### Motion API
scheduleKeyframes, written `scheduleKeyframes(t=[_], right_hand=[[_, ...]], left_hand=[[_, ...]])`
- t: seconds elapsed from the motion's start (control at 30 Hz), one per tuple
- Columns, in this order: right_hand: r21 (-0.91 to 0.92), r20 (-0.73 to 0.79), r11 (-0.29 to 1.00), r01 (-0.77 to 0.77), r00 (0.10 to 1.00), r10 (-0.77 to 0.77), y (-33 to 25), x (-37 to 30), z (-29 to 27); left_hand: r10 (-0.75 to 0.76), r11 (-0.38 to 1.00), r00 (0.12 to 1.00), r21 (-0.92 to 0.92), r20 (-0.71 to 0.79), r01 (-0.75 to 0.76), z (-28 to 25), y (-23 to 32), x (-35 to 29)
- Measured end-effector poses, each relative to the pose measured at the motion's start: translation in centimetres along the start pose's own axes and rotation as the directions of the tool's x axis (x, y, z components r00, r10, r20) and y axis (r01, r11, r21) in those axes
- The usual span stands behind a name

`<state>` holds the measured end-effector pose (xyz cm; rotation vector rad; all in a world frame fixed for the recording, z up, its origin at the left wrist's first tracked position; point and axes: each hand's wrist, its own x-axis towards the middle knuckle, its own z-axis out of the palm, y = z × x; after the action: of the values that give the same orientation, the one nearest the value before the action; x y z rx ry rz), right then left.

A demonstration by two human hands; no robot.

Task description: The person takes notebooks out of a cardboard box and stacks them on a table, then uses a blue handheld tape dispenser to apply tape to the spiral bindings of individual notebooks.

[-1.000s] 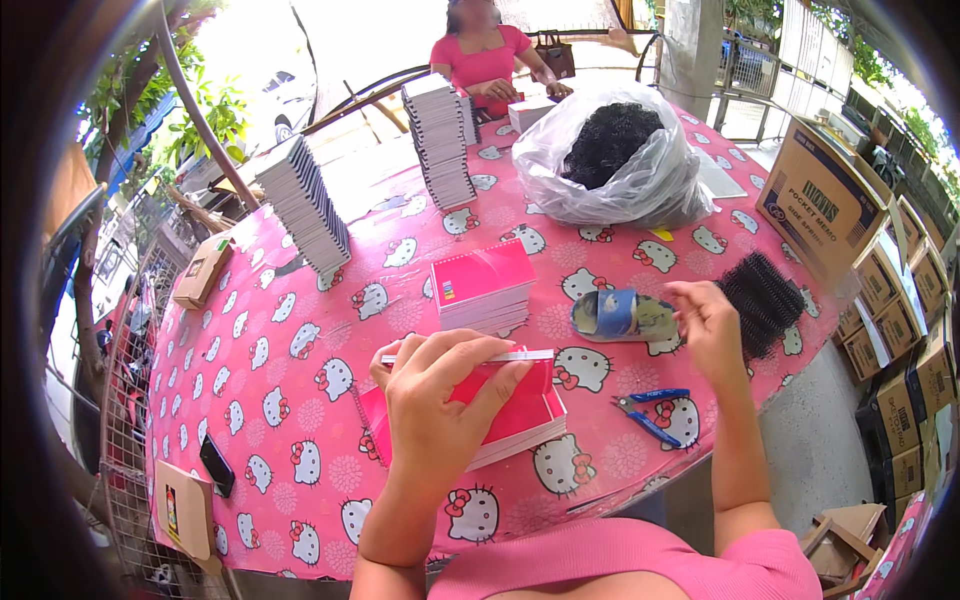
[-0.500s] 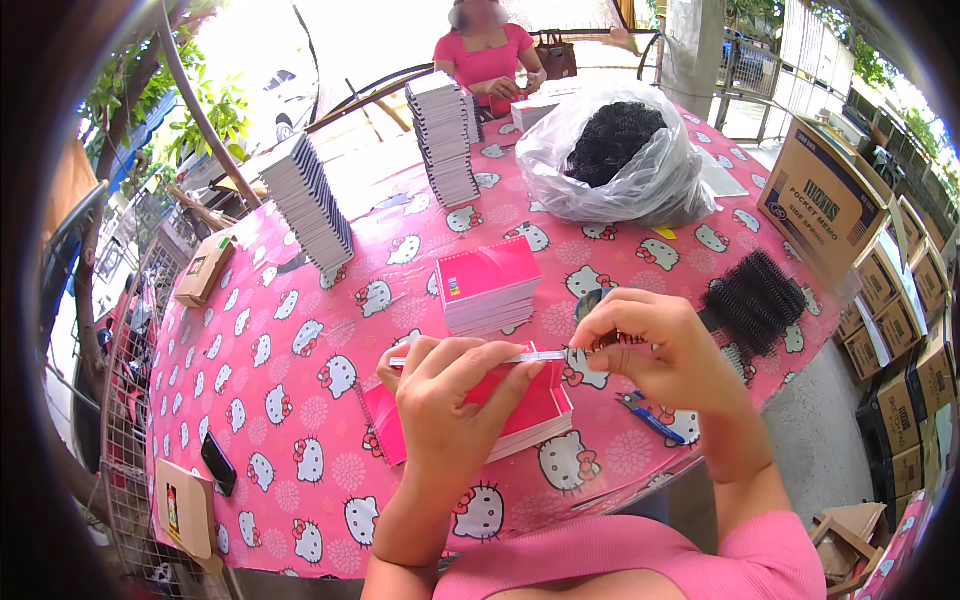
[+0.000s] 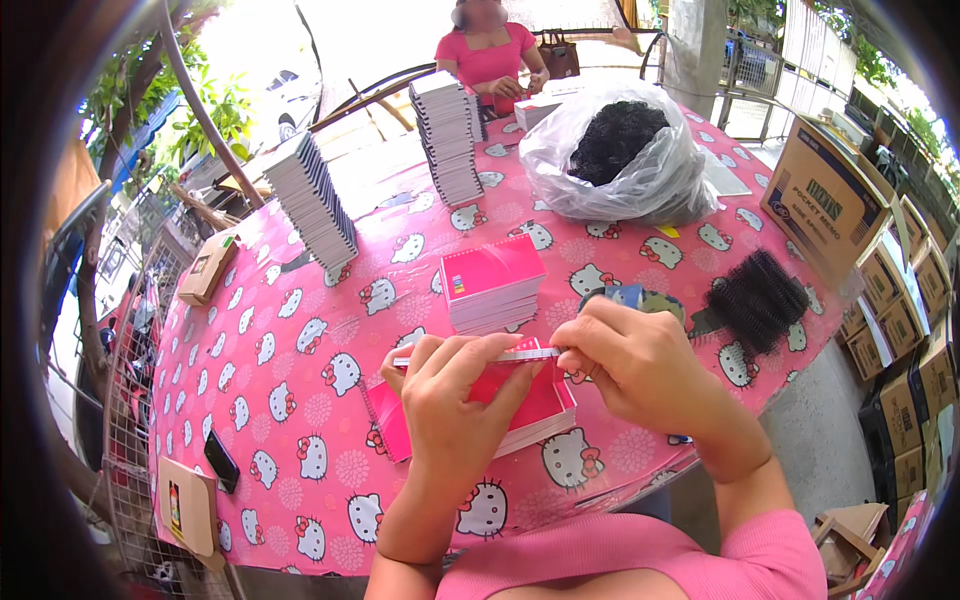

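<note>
Fingers and thumb of my left hand (image 3: 445, 395) clamp a thin pink-covered notebook (image 3: 530, 354), held edge-on above the table. At the notebook's right end, my right hand (image 3: 635, 355) is closed in a pinch; what lies between its fingertips is hidden. Below both hands rests a stack of pink notebooks (image 3: 540, 432), partly covered by the left hand. Just beyond stands another pile of pink-covered notebooks (image 3: 495, 275). A bundle of black spiral coils (image 3: 757, 300) lies to the right. Blue-handled nippers (image 3: 680, 439) are mostly hidden by my right wrist.
A clear plastic bag (image 3: 560, 180) of black coils stands on the pink patterned tablecloth (image 3: 330, 420). Two tall notebook stacks (image 3: 312, 205) rise at far left and centre. A phone (image 3: 221, 462) lies left. Cardboard boxes (image 3: 825, 200) line the right. Across the table sits a person (image 3: 487, 65).
My right hand has come down and left, from beside the notebook's end to fingertips against it. It now covers most of the nippers. The left hand keeps its hold.
</note>
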<state>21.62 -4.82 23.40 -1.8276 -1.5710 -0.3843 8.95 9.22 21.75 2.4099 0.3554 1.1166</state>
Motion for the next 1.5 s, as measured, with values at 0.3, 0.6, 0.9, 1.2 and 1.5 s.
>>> scheduleKeyframes(t=[0.3,0.6,0.9,1.2,1.5], right_hand=[[0.206,-0.054,0.979,-0.002,0.998,0.013,0.2,1.1,-1.2],[-0.548,0.229,0.764,-0.339,0.818,0.527,16.6,-10.6,5.7],[0.34,-0.119,0.94,0.026,0.993,0.016,13.2,-1.9,-0.8],[0.454,-0.078,0.888,0.073,0.996,-0.042,12.0,0.8,2.8],[0.037,0.183,0.991,0.13,0.974,-0.134,9.9,3.2,-0.1]], left_hand=[[-0.002,1.0,1.0,-0.02,0.017,0.003,-0.5,0.0,-0.2],[0.087,0.996,0.996,0.01,0.009,-0.088,-1.1,-0.5,-0.4],[0.094,0.995,0.995,-0.008,-0.011,-0.095,0.4,0.2,0.5],[-0.019,0.995,1.0,-0.101,-0.022,0.017,0.2,0.8,0.7],[0.057,0.995,0.998,-0.076,-0.038,-0.06,-0.8,-1.3,0.4]])
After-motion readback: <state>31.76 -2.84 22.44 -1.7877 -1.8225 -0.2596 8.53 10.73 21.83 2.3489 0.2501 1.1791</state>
